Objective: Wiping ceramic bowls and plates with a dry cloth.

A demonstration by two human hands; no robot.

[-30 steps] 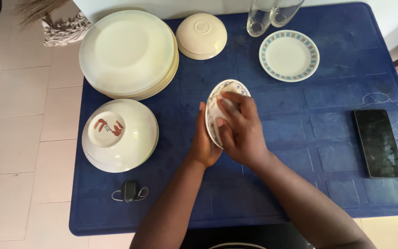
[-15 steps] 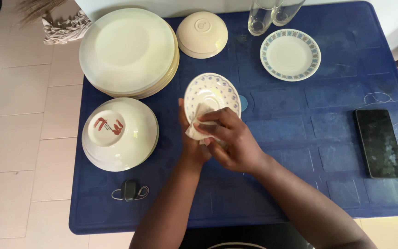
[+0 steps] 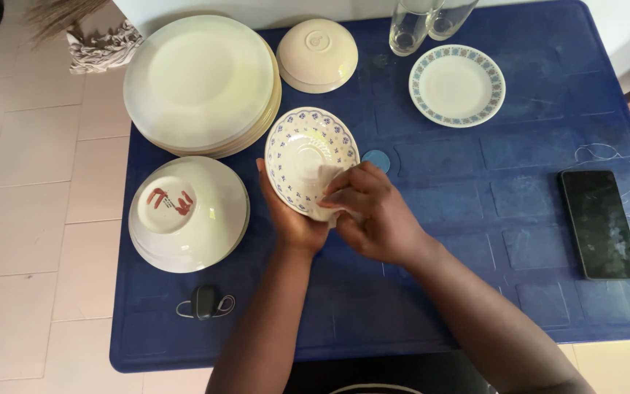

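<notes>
Above the blue table [image 3: 475, 241], cup the blue-flowered saucer [image 3: 308, 149] firmly from beneath with the curled left hand [image 3: 293, 219] while pressing the white cloth [image 3: 327, 177], pinched in the closed right hand [image 3: 373, 215], around its rim.

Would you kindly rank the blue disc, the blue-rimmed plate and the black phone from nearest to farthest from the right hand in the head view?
1. Blue disc, just beyond the right hand.
2. Blue-rimmed plate, far right.
3. Black phone, right edge.
</notes>
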